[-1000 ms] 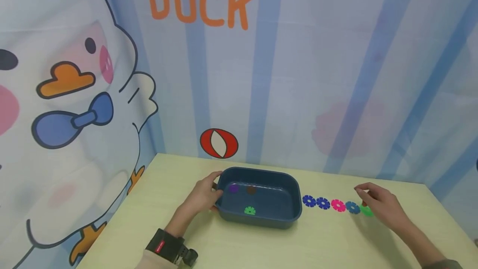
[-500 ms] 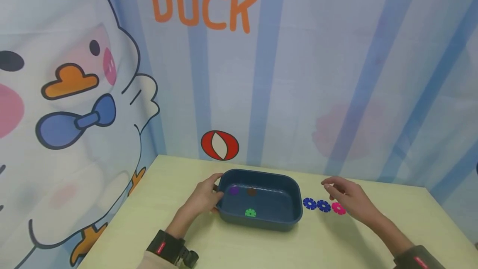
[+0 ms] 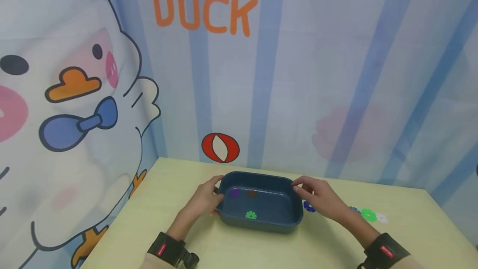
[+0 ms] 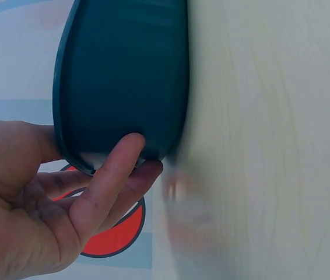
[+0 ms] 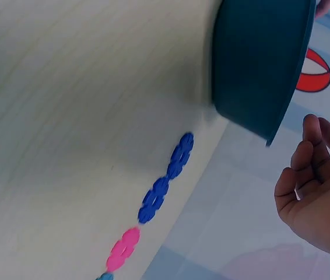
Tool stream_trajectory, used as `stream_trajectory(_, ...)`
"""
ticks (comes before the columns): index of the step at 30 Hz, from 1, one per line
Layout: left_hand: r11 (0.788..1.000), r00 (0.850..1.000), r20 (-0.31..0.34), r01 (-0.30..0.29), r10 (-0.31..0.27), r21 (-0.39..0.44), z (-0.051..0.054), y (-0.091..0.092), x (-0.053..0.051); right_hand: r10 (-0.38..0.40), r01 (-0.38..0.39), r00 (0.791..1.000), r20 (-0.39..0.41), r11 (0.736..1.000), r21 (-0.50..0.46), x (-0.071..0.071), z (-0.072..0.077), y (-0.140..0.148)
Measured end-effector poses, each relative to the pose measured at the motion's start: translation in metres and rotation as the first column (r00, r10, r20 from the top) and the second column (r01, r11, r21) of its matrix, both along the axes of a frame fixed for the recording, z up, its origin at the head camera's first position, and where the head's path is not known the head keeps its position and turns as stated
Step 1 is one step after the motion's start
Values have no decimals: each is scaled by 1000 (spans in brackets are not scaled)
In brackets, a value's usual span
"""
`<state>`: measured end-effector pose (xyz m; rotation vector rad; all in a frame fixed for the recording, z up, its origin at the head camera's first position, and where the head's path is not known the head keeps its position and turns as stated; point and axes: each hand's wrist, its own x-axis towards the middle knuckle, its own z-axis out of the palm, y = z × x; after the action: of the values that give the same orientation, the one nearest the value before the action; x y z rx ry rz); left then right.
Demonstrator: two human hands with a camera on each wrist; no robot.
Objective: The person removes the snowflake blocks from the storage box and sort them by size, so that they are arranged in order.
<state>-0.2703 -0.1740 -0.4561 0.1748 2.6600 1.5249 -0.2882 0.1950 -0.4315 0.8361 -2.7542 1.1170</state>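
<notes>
A dark blue tray (image 3: 274,206) stands on the table with a purple disc (image 3: 234,192), a brown disc (image 3: 252,194) and a green notched disc (image 3: 251,215) inside. My left hand (image 3: 203,198) grips its left end, fingers and thumb around the wall in the left wrist view. My right hand (image 3: 325,198) is at the tray's right rim; the right wrist view shows that hand (image 5: 322,192) apart from the tray (image 5: 258,64), fingers loosely bent, nothing visible in them. Below it, two blue discs (image 5: 154,200) and a pink disc (image 5: 123,249) lie in a row.
Partly behind my right forearm, the row continues with a teal disc (image 3: 354,209), a bright green disc (image 3: 369,215) and a white disc (image 3: 381,218). The pale yellow table (image 3: 246,248) meets a printed curtain (image 3: 291,74) at the back and left.
My right hand has moved left along the row of discs to the tray's right rim, uncovering the green and white discs. My left hand still grips the tray, which has not visibly shifted on the table.
</notes>
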Motion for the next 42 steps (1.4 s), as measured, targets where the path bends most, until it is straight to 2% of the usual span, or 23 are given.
stream_trajectory(6, 1000, 1000, 3, -4, 4, -2, -1, 0, -1, 64, -64, 998, -2, 998, 22, -6, -5, -29)
stream_trajectory(12, 1000, 1000, 0, 0, 0, 2, 0, -1, -1, 111, -112, 993, 40, 993, 24, -10, -11, -55)
stream_trajectory(21, 1000, 1000, 2, 6, -6, 0, 0, -1, 0, 179, -183, 982, 59, 981, 71, -13, -23, -82)
stream_trajectory(29, 1000, 1000, 10, 15, -15, 19, -1, 1, 1, 281, -294, 953, 111, 948, 121, -16, -37, -95)
stream_trajectory(36, 1000, 1000, 12, 17, -17, 26, -1, 0, 1, 333, -354, 930, 153, 924, 142, -19, -38, -101)
stream_trajectory(42, 999, 1000, 12, 17, -17, 29, -1, -2, 1, 396, -415, 908, 138, 894, 167, -22, -38, -104)
